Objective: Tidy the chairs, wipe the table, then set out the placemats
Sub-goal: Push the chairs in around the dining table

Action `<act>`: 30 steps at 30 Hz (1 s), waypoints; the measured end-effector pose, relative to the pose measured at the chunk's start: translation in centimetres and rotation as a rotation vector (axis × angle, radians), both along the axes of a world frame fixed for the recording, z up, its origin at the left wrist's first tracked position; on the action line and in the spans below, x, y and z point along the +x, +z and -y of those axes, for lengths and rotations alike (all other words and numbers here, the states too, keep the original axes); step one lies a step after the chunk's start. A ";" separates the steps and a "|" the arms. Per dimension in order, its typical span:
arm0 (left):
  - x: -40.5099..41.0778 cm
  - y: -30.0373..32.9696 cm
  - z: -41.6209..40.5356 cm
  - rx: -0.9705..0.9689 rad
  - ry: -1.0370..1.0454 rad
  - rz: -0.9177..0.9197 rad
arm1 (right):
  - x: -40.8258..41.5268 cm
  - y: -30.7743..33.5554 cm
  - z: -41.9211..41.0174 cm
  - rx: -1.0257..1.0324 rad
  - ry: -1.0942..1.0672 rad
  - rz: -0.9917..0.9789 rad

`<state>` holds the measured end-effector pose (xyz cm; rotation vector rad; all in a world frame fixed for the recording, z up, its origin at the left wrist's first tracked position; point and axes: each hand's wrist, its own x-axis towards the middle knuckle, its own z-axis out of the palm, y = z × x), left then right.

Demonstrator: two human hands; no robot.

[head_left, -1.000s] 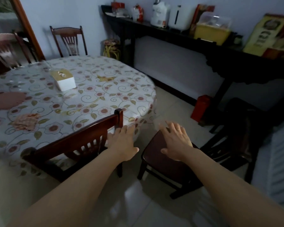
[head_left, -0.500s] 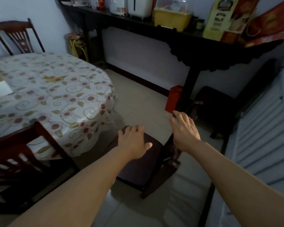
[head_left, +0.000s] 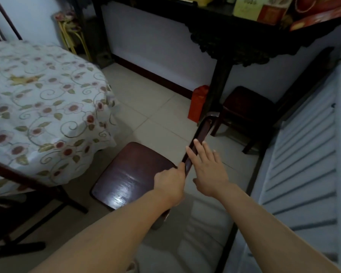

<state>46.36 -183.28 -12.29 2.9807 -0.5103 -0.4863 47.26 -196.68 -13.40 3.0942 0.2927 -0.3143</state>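
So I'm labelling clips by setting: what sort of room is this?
Most likely a home dining room: a round table under a floral tablecloth, dark wooden chair beside it, and a carved sideboard holding boxes.

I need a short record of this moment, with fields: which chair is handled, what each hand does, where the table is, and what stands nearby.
chair: dark wooden chair, seat facing the table, pulled out on the tiled floor
left hand: left hand closed on the chair's top rail
right hand: right hand open, fingers resting on the same rail
table: round table with flowered cloth, left of the chair
nearby: small dark stool and red box beside the sideboard leg
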 end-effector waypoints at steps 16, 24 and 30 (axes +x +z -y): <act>12.6 8.2 -16.4 -0.090 0.154 -0.078 | 13.9 4.9 -13.9 0.008 0.306 0.239; 16.9 8.5 -26.4 0.027 0.430 0.127 | 22.6 6.7 -21.7 0.088 0.565 0.273; 17.7 7.3 -32.8 0.095 0.573 0.094 | 28.3 7.4 -27.9 0.094 0.731 0.040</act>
